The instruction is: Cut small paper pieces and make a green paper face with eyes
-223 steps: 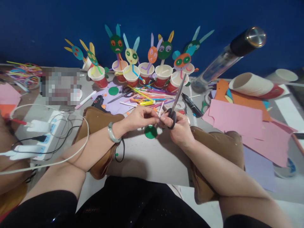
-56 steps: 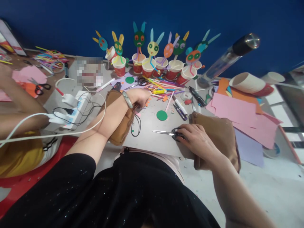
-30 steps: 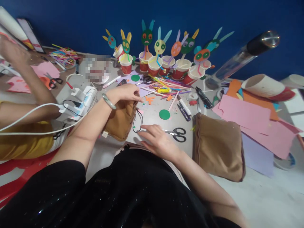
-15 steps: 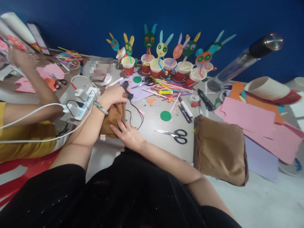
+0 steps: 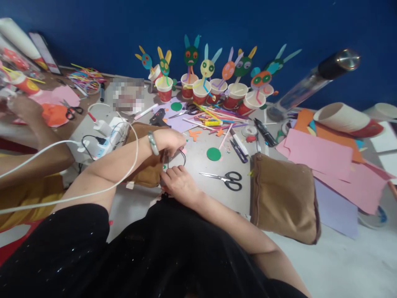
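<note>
Since it appears to be meant as an armrest, the left cushion (image 5: 145,176) is laid at the near side of the table (image 5: 201,145), left of the scissors (image 5: 225,179), with the left forearm (image 5: 108,165) across it. At the cushion's side facing the scissors, the left hand (image 5: 172,141) is curled downward, and just in front of it the right hand (image 5: 181,184) is set with bent fingers at the edge, perhaps for steadying; the hands are near but apart, and whether the cushion is gripped by either cannot be told. The scissors are laid flat, probably so that both hands are freed, and right of them a matching cushion (image 5: 283,203) is placed. Among other things, far left of the scissors, a co-worker's hand (image 5: 26,108) is seen; nearer, a power strip (image 5: 116,132) is set, and the left forearm is crossed by a white cable (image 5: 62,203) that could snag. A cord loop (image 5: 185,156) is spread between the hands and the scissors. Behind the scissors, paper-faced figures (image 5: 207,68) are held in cups (image 5: 201,96); farther right, pink sheets (image 5: 319,153) are piled.
</note>
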Motion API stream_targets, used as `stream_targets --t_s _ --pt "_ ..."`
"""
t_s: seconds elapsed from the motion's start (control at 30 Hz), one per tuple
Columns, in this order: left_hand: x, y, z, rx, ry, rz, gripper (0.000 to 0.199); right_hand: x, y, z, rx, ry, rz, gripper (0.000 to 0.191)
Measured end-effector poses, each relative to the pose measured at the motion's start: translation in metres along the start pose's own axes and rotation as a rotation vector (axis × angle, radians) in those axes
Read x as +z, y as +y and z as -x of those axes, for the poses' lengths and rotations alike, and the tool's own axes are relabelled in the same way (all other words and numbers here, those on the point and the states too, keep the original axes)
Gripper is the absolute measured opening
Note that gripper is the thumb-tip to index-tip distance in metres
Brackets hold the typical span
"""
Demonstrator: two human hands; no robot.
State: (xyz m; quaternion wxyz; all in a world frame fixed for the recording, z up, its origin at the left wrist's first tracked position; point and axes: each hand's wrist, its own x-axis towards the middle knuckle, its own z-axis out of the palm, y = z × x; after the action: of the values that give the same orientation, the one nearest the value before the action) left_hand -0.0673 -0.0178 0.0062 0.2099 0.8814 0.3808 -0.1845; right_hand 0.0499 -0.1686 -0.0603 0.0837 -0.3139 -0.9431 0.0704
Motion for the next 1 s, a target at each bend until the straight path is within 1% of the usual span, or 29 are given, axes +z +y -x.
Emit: stream_targets --t_s 0.03,0.1,0.13,0.17,0.2,0.23,0.27,0.33,0.43,0.47,0.53,0.63,0.67,0.7,0.77,0.87,0.93,1.0 --pt "0.001 0.004 0.003 0.042 -0.077 -0.036 0.021 -0.002 0.003 0.004 -0.010 0.001 -0.009 0.025" --pt "0.004 0.011 0.011 0.098 -0.119 -0.054 0.020 -0.008 0.008 0.014 -0.045 0.036 -0.039 0.029" --pt "0.008 0.015 0.015 0.125 -0.131 -0.057 0.019 -0.012 0.012 0.021 -0.064 0.067 -0.051 0.029" --pt "0.012 0.018 0.018 0.141 -0.114 -0.057 0.014 -0.017 0.016 0.030 -0.075 0.102 -0.056 0.027" --pt "0.016 0.019 0.020 0.140 -0.110 -0.059 0.007 -0.021 0.022 0.039 -0.068 0.134 -0.054 0.024" --pt "0.020 0.019 0.022 0.142 -0.107 -0.065 0.006 -0.026 0.029 0.050 -0.046 0.154 -0.045 0.021" --pt "0.023 0.018 0.022 0.149 -0.084 -0.071 0.010 -0.031 0.037 0.062 -0.005 0.163 -0.030 0.020" --pt "0.024 0.013 0.020 0.128 0.015 -0.120 0.019 -0.039 0.058 0.089 0.108 0.169 0.028 0.021" --pt "0.015 0.010 0.010 -0.034 0.182 -0.275 0.022 -0.046 0.095 0.128 0.318 0.155 0.144 0.019" --pt "0.011 0.013 0.005 -0.052 0.191 -0.311 0.021 -0.047 0.106 0.139 0.400 0.130 0.191 0.017" --pt "0.005 0.027 -0.007 0.004 0.195 -0.314 0.017 -0.048 0.123 0.159 0.555 0.099 0.312 0.016" --pt "0.006 0.061 -0.023 0.230 0.309 -0.296 0.021 -0.048 0.137 0.178 0.677 0.034 0.375 0.019" --pt "0.008 0.072 -0.027 0.279 0.330 -0.283 0.023 -0.049 0.138 0.181 0.701 0.014 0.356 0.019" --pt "0.010 0.081 -0.031 0.322 0.326 -0.279 0.024 -0.051 0.140 0.183 0.723 -0.002 0.323 0.019" --pt "0.016 0.095 -0.035 0.390 0.320 -0.293 0.026 -0.059 0.141 0.183 0.759 -0.035 0.229 0.016" --pt "0.025 0.102 -0.039 0.413 0.293 -0.303 0.025 -0.074 0.146 0.170 0.804 -0.087 0.118 0.015" --pt "0.029 0.103 -0.040 0.398 0.279 -0.292 0.024 -0.082 0.152 0.152 0.852 -0.138 0.125 0.019" --pt "0.030 0.103 -0.042 0.380 0.257 -0.294 0.024 -0.086 0.161 0.131 0.907 -0.220 0.192 0.026"
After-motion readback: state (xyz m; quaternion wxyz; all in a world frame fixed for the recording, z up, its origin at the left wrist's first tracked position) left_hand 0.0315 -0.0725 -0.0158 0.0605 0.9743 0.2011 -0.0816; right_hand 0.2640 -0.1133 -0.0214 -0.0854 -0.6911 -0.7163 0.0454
